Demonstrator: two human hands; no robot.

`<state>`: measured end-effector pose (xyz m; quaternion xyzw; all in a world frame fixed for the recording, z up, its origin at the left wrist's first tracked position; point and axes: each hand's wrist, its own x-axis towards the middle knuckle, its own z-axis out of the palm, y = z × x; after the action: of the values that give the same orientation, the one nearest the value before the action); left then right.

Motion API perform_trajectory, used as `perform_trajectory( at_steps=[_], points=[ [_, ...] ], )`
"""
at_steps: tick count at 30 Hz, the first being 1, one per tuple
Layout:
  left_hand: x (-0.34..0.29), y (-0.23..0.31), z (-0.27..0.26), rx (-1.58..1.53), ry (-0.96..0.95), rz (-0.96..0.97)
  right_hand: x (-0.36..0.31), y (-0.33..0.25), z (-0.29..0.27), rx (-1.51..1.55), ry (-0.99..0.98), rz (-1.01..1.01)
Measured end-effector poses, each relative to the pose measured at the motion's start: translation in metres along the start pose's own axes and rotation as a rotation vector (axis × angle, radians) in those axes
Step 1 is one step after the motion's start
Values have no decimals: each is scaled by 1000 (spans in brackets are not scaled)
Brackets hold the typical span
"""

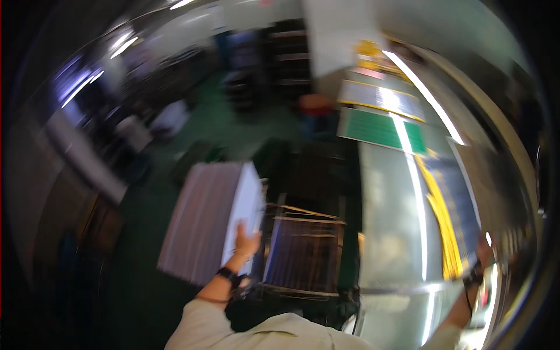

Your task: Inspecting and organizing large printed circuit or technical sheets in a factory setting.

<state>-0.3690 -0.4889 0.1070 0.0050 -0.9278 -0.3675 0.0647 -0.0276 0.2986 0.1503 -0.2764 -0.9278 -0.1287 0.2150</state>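
Observation:
My left hand (247, 241), with a dark band at the wrist, is at the white face (244, 201) of a large block-like stack (198, 221) with a greyish-pink striped side. Its fingers look spread, and I cannot tell whether they press on the face. Far to the right, my right hand (485, 252) reaches to the edge of a dark blue-grey panel (452, 198) on the shiny worktable. Motion blur smears its fingers, so its grip is unclear. Yellow strips (443, 233) run along the panel's left side.
A dark slatted rack (306, 251) stands between the stack and the worktable (388, 227). Farther along the table lie a green panel (379, 131) and a grey yellow-edged panel (379, 99). A red-topped round container (315, 105) stands on the green floor (213, 111).

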Motion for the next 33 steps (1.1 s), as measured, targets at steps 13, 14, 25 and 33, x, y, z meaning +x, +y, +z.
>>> perform_trajectory(
  at_steps=[13,14,25,33],
  points=[
    [4,127,131,-300,-356,252,0,-20,2,531,-139,428],
    [9,158,155,-470,-356,367,-37,30,-11,450,61,370],
    [141,345,203,-939,-1233,-152,-93,-165,-163,1846,215,781],
    [132,473,244,-583,-1831,56,-173,-223,-217,1831,152,936]
  ],
)
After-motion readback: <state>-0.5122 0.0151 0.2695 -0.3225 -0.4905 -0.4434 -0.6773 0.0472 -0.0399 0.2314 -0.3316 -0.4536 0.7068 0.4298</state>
